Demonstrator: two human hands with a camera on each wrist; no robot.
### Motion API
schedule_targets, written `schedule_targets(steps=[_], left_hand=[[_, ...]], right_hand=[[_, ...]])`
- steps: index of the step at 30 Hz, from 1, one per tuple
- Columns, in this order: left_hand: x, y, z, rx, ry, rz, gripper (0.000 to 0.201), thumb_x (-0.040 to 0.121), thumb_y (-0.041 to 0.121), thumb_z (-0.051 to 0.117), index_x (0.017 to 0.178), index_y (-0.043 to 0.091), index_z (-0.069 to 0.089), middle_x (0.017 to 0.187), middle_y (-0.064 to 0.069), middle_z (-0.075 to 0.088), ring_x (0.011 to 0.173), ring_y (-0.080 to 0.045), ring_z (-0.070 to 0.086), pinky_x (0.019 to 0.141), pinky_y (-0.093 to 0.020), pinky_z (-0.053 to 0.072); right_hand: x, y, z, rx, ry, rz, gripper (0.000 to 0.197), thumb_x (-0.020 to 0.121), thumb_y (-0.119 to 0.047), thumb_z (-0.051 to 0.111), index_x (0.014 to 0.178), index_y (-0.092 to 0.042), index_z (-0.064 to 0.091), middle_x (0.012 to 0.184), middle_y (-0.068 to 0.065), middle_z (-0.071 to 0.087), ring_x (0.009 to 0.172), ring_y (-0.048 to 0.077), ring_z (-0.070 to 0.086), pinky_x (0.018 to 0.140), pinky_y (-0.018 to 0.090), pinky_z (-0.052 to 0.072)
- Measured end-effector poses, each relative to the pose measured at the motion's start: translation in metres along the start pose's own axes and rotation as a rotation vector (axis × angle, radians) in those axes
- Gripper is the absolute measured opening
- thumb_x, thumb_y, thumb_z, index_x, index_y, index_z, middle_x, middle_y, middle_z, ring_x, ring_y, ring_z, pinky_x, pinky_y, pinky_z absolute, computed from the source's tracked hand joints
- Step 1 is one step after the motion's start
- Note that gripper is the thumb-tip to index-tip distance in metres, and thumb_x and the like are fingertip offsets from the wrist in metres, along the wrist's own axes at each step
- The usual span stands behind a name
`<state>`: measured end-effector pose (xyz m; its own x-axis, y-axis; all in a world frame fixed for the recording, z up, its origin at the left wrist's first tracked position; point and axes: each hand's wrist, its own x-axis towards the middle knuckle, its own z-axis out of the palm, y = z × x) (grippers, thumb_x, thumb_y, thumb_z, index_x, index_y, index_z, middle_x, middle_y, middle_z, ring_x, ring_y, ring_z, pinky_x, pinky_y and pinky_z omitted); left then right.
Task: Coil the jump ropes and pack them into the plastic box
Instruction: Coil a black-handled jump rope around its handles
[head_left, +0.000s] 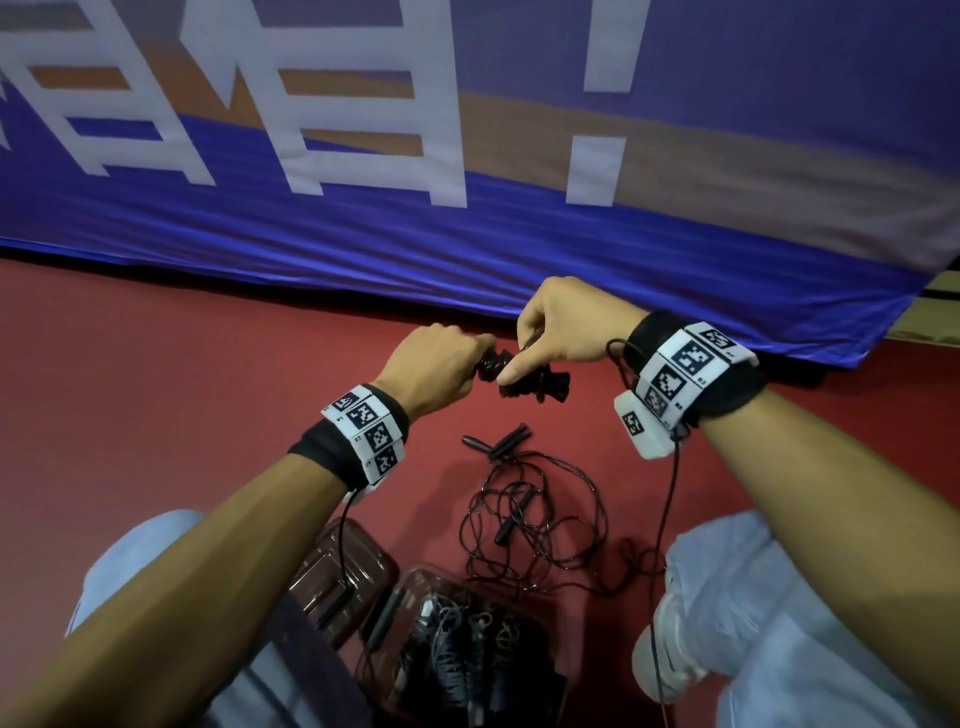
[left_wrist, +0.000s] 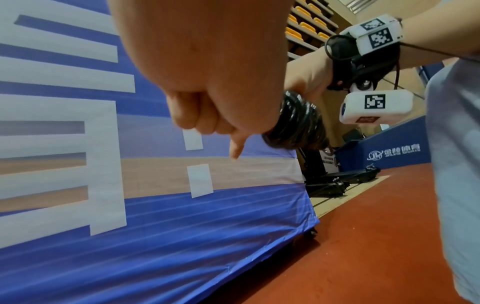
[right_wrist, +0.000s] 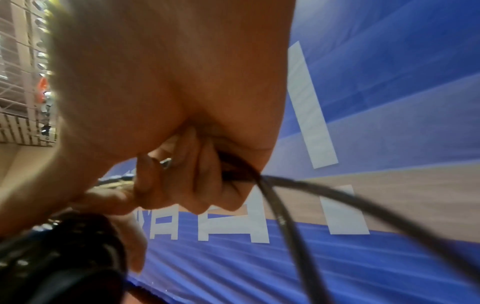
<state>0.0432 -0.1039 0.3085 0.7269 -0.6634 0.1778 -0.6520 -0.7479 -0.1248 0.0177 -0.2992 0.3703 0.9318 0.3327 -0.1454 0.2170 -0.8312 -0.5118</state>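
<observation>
A coiled black jump rope (head_left: 524, 376) is being held above the red floor (head_left: 130, 389) between both hands. The left hand (head_left: 434, 366) is being kept curled round one end of the bundle; the right hand (head_left: 566, 325) is gripping the rope with its thumb pressed onto the coil. Below, a loose tangle of ropes (head_left: 535, 525) is lying on the floor, just beyond the clear plastic box (head_left: 415, 577), where coiled ropes are already lying. A blue banner (head_left: 467, 223) is standing behind. Rope strands (right_wrist: 283, 222) running from the right fist are being shown only by the right wrist view.
</observation>
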Motion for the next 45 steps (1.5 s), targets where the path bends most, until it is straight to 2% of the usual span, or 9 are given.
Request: schedule_targets(steps=[8, 13, 16, 18, 24, 28, 35, 41, 45], left_hand=[[-0.006, -0.006, -0.009, -0.210, 0.394, 0.171, 0.042, 0.078, 0.020, 0.048, 0.120, 0.021, 0.052, 0.075, 0.000, 0.068, 0.057, -0.030, 0.063, 0.045, -0.032, 0.042], [-0.007, 0.017, -0.015, -0.715, 0.621, -0.117, 0.044, 0.074, -0.005, 0.061, 0.109, 0.020, 0.067, 0.074, 0.007, 0.071, 0.063, -0.009, 0.066, 0.061, -0.027, 0.052], [-0.001, 0.025, -0.024, -0.897, 0.732, -0.256, 0.041, 0.074, -0.011, 0.054, 0.075, 0.029, 0.061, 0.060, 0.022, 0.058, 0.055, 0.005, 0.052, 0.056, -0.010, 0.036], [0.002, 0.024, -0.026, -0.967, 0.742, -0.392, 0.045, 0.076, -0.008, 0.053, 0.062, 0.034, 0.046, 0.052, 0.022, 0.050, 0.050, 0.003, 0.040, 0.052, -0.012, 0.029], [0.005, 0.010, -0.018, -0.975, 0.725, -0.673, 0.033, 0.078, -0.002, 0.056, 0.054, 0.016, 0.043, 0.042, 0.011, 0.039, 0.047, -0.003, 0.028, 0.045, -0.020, 0.024], [-0.001, 0.001, -0.017, -0.935, 0.626, -0.740, 0.031, 0.075, 0.002, 0.052, 0.051, 0.018, 0.040, 0.042, 0.013, 0.046, 0.045, -0.011, 0.033, 0.046, -0.024, 0.027], [-0.011, 0.004, -0.003, -0.523, 0.242, -0.640, 0.009, 0.079, 0.015, 0.051, 0.077, 0.015, 0.060, 0.076, -0.012, 0.064, 0.073, -0.043, 0.058, 0.063, -0.044, 0.052], [-0.015, 0.014, 0.012, -0.357, -0.030, -0.498, 0.016, 0.088, 0.015, 0.054, 0.076, 0.006, 0.047, 0.086, -0.021, 0.062, 0.081, -0.044, 0.061, 0.061, -0.039, 0.041], [-0.014, 0.015, 0.011, -0.440, -0.085, -0.475, 0.018, 0.083, 0.013, 0.051, 0.066, 0.011, 0.045, 0.074, -0.015, 0.061, 0.071, -0.043, 0.061, 0.054, -0.034, 0.040]], right_hand=[[-0.005, 0.011, -0.027, 0.248, 0.000, -0.057, 0.073, 0.064, -0.066, 0.082, 0.070, 0.002, 0.059, 0.063, 0.012, 0.048, 0.058, 0.023, 0.040, 0.059, 0.036, 0.034], [0.000, 0.004, -0.016, 0.587, 0.013, -0.137, 0.051, 0.093, -0.047, 0.066, 0.068, -0.003, 0.060, 0.061, 0.011, 0.051, 0.053, 0.021, 0.044, 0.053, 0.026, 0.035], [0.010, 0.000, -0.005, 0.717, 0.076, -0.101, 0.042, 0.101, -0.002, 0.053, 0.061, -0.010, 0.046, 0.051, 0.001, 0.040, 0.045, 0.012, 0.034, 0.051, 0.025, 0.025], [0.016, -0.010, 0.006, 0.839, 0.108, -0.078, 0.048, 0.102, -0.006, 0.051, 0.056, -0.016, 0.043, 0.045, -0.005, 0.036, 0.041, 0.008, 0.030, 0.043, 0.019, 0.023], [0.035, -0.032, 0.042, 0.921, 0.215, 0.078, 0.049, 0.111, -0.033, 0.039, 0.065, -0.016, 0.040, 0.052, -0.002, 0.034, 0.041, 0.010, 0.027, 0.041, 0.020, 0.023], [0.024, -0.045, 0.058, 0.437, 0.236, 0.021, 0.045, 0.110, -0.019, 0.035, 0.066, -0.017, 0.045, 0.059, 0.002, 0.044, 0.054, 0.020, 0.040, 0.057, 0.032, 0.029], [-0.015, -0.057, 0.079, -0.307, 0.125, 0.066, 0.016, 0.095, -0.003, 0.051, 0.109, -0.002, 0.058, 0.108, 0.019, 0.065, 0.102, 0.042, 0.066, 0.069, 0.036, 0.038], [-0.028, -0.063, 0.076, -0.596, 0.078, -0.119, 0.021, 0.090, 0.010, 0.052, 0.101, -0.008, 0.058, 0.104, 0.013, 0.067, 0.094, 0.036, 0.068, 0.066, 0.036, 0.036], [-0.025, -0.053, 0.076, -0.567, 0.149, -0.175, 0.034, 0.090, 0.008, 0.051, 0.123, 0.001, 0.049, 0.084, 0.009, 0.060, 0.069, 0.029, 0.061, 0.055, 0.034, 0.030]])
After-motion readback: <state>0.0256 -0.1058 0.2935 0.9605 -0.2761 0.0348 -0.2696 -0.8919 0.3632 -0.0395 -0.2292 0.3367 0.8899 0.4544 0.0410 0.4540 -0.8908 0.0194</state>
